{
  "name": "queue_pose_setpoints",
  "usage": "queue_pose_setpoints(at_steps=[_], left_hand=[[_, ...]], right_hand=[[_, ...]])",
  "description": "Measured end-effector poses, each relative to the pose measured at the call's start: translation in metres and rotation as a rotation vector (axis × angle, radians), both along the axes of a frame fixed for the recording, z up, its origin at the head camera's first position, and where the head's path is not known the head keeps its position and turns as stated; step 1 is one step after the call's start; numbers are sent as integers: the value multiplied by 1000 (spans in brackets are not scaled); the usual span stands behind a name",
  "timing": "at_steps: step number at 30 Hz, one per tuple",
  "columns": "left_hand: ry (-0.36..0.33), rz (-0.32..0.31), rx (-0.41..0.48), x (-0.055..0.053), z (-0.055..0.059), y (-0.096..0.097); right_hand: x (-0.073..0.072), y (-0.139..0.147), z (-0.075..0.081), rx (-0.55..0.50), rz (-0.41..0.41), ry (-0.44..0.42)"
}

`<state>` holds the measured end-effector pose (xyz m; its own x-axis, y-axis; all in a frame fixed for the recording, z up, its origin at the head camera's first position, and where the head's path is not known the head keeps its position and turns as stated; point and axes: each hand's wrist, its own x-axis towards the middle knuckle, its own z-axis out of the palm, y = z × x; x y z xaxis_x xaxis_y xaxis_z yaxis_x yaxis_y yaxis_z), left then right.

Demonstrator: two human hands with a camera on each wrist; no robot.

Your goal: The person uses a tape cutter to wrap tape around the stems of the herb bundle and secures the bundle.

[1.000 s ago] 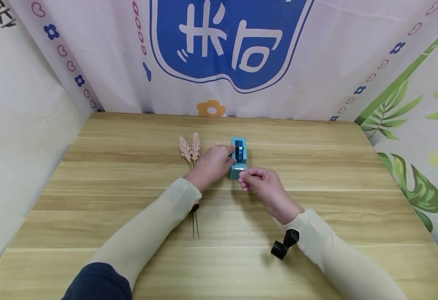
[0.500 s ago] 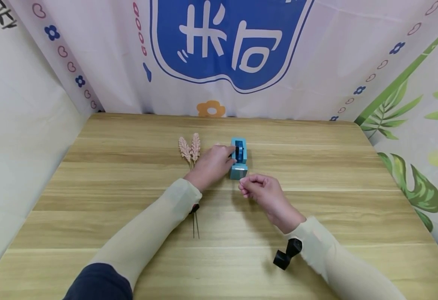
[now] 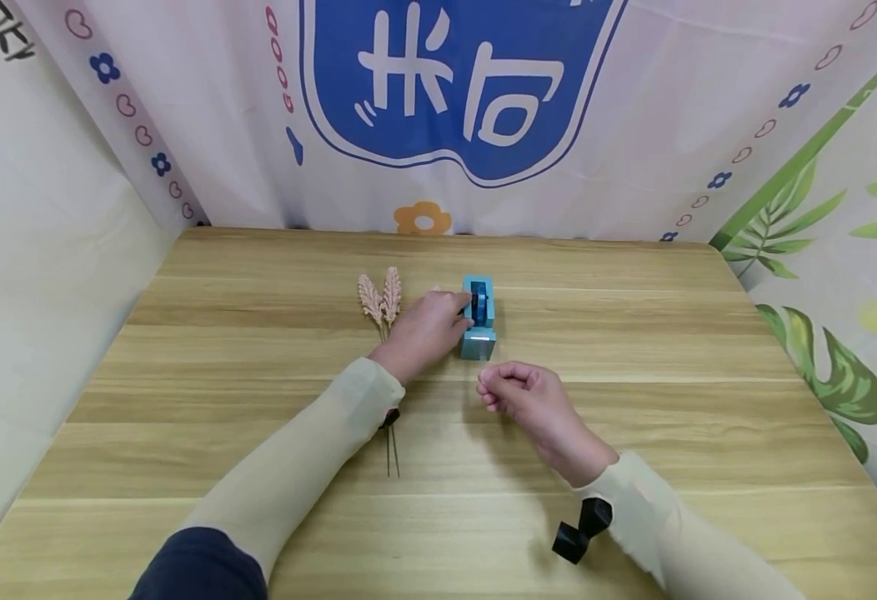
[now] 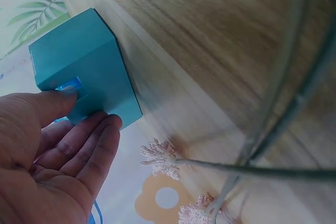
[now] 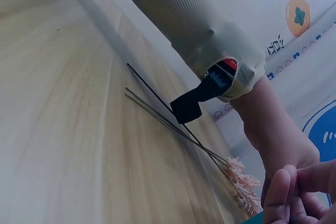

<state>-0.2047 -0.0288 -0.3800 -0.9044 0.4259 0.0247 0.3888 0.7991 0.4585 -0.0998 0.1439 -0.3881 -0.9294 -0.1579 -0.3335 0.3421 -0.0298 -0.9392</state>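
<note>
A blue tape dispenser (image 3: 478,347) stands near the middle of the wooden table. My left hand (image 3: 423,330) grips its left side; in the left wrist view the thumb (image 4: 50,106) lies on the dispenser's side wall (image 4: 102,72), the other fingers beside it. In front of the dispenser, my right hand (image 3: 534,404) pinches the end of a clear tape strip (image 3: 483,362), which is faint and runs back to the cutter edge. In the right wrist view, the thumb and curled fingers of the right hand (image 5: 291,195) meet at their tips.
Two pink artificial flower stems (image 3: 381,298) lie left of the dispenser, partly beneath my left wrist. A printed white curtain (image 3: 243,167) hangs behind the table (image 3: 633,333). Black wrist cameras, one (image 3: 583,529) on the right, jut from the sleeves.
My right hand has drawn back toward me, away from the dispenser, and the tape strip between them has lengthened. The left hand and dispenser have stayed in place.
</note>
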Motion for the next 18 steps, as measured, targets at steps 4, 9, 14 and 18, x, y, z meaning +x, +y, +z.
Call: queue_pose_setpoints(at_steps=[4,9,14,18], left_hand=[[15,-5,-6,0,-2,1],[-5,3,-16,1,-3,1],[-1,7,-20,2,-3,1],[11,5,-17,2,-2,2]], right_hand=[[5,0,0,-16,-1,0],[11,1,1,-40,0,-4],[15,0,3,-60,-1,-4],[18,0,5,-53,1,0]])
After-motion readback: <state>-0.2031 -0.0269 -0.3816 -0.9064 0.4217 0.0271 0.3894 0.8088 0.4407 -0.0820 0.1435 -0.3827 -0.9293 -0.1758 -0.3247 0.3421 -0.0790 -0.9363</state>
